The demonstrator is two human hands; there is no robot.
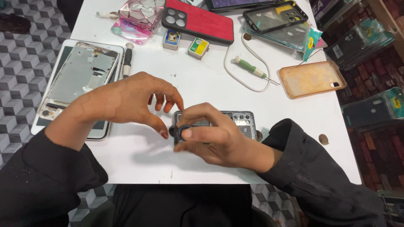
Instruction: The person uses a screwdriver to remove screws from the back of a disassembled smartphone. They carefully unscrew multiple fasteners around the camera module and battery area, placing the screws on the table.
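An opened phone (242, 120) lies face down on the white table (139, 155), its inner metal parts showing. My right hand (210, 134) rests over its left half and pinches a small dark round part (182, 132) between thumb and fingers. My left hand (130, 101) hovers just left of the phone, fingers curled and apart, its thumb tip close to the round part, holding nothing.
A dismantled phone frame (80, 75) lies on a white tablet at the left, a black-handled screwdriver (127, 59) beside it. Farther back lie a red phone case (198, 21), two small boxes (198, 47), a green screwdriver (250, 67), a white cable, an orange clear case (311, 78).
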